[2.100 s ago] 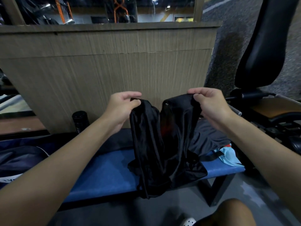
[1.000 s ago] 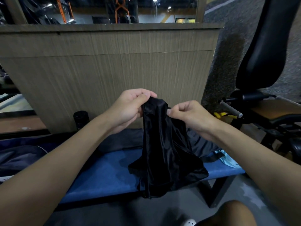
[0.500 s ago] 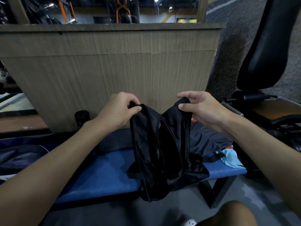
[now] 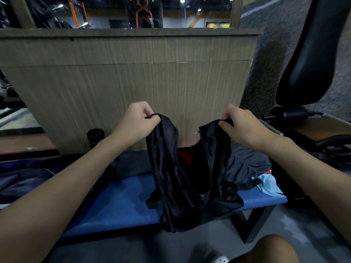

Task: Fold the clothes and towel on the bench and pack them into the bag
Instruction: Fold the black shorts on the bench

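Above the blue padded bench, a limp black fabric piece is held up by both hands. Its cloth is thin and glossy, and it falls in long vertical creases. The left hand is clenched on one upper corner, with the edge pinched between curled fingers and thumb. The right hand is clenched on the other upper corner in the same way. The two corners are held apart, so that a deep V-shaped opening is formed between them. A zip line is seen along the right edge of this opening, and a dull red patch shows low inside it. The lower part of the piece is bunched on the front edge of the bench and hangs slightly over it, with narrow flat straps sticking out at both sides. A matte grey garment lies crumpled on the bench behind the piece, to the right. A pale blue crinkled item is seen at the right end of the bench, just beside the grey garment. A dark navy bag with a soft, slack surface is placed at the left end. A black cylindrical bottle stands upright behind the bench, against a panel of vertically grained wood. A black padded seat back, smooth and rounded, is seen at the upper right.
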